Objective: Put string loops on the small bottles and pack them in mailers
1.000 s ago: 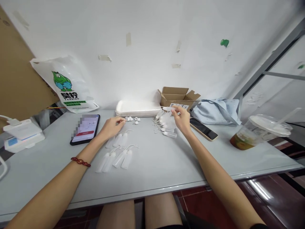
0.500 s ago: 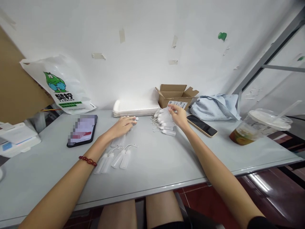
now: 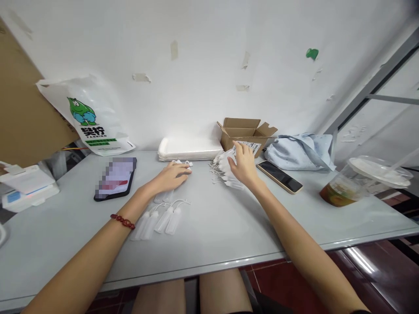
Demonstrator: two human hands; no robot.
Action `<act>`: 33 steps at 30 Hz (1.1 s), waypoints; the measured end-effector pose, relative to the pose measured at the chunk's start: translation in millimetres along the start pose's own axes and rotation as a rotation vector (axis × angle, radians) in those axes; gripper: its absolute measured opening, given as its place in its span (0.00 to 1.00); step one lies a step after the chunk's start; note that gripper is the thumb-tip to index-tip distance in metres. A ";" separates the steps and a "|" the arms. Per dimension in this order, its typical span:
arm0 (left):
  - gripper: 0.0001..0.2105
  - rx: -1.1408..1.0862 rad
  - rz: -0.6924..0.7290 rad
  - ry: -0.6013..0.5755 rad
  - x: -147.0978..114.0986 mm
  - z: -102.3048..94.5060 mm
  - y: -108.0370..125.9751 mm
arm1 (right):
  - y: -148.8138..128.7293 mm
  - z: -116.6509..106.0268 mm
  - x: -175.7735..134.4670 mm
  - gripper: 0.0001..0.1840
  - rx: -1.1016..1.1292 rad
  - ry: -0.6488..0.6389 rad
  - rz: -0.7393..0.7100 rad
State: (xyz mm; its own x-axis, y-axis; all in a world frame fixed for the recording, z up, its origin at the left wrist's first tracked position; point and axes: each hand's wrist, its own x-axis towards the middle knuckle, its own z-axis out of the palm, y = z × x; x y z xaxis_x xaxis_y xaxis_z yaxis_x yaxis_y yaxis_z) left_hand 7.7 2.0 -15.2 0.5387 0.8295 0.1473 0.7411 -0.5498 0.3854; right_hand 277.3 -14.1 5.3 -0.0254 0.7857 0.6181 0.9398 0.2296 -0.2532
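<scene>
My left hand (image 3: 172, 176) lies palm down on the desk with its fingers stretched out, over some small clear plastic sleeves that it partly hides. Small white end pieces (image 3: 189, 164) show just past its fingertips. Nearer the front edge, several more clear sleeves with thin white cords (image 3: 172, 221) lie side by side in pairs. My right hand (image 3: 245, 165) is over the right side of a heap of similar corded sleeves (image 3: 224, 165), its fingers apart and nothing visibly gripped. Whether its palm touches the heap I cannot tell.
A stack of white trays (image 3: 190, 149) and an open cardboard box (image 3: 242, 131) stand against the wall. Phones lie left (image 3: 116, 179) and right (image 3: 279, 176). Farther right are a light blue cloth bag (image 3: 297, 150) and a drink cup (image 3: 347, 187). A white plastic bag (image 3: 88, 113) stands back left.
My right hand's fingers have gone from pinching at the heap to spread apart above it. My left hand stays in about the same place. The view has shifted slightly.
</scene>
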 end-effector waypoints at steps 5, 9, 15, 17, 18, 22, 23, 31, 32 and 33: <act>0.16 -0.139 -0.017 0.086 -1.5 -0.6 2.1 | -45.5 -15.2 -20.7 0.17 0.228 -0.174 -0.271; 0.13 -0.381 -0.049 0.223 -5.5 -10.7 11.3 | -83.7 -26.5 -48.4 0.14 0.491 -0.609 -0.464; 0.08 -0.793 -0.166 0.417 -15.5 -27.8 23.5 | -108.2 -30.6 -71.0 0.16 0.549 -0.871 -0.632; 0.08 -0.907 -0.184 0.475 -18.3 -28.8 24.3 | -110.3 -29.4 -72.4 0.17 0.519 -0.888 -0.645; 0.08 -0.962 -0.185 0.489 -19.6 -28.8 24.6 | -111.0 -28.9 -72.7 0.17 0.500 -0.893 -0.645; 0.09 -1.132 -0.187 0.446 -24.5 -28.7 28.5 | -113.4 -29.6 -73.6 0.18 0.413 -0.911 -0.642; 0.09 -1.159 -0.192 0.427 -25.7 -29.0 29.8 | -113.7 -30.4 -73.9 0.17 0.386 -0.910 -0.644; 0.13 -1.011 -0.225 0.417 -28.2 -25.8 36.0 | -99.8 -29.3 -64.1 0.15 0.118 -0.642 -0.630; 0.13 -0.967 -0.220 0.431 -28.3 -24.8 36.6 | -96.3 -27.4 -61.4 0.15 0.092 -0.590 -0.615; 0.13 -0.939 -0.214 0.432 -28.6 -24.0 37.2 | -92.8 -25.3 -58.9 0.15 0.079 -0.545 -0.600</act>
State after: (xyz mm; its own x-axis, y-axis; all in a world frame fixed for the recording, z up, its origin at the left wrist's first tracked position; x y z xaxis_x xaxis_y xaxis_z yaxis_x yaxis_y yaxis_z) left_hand 10.3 -39.8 16.7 0.1079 0.9662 0.2342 0.0967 -0.2447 0.9648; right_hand 200.2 -96.2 11.2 -0.6987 0.6802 0.2217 0.6869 0.7244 -0.0582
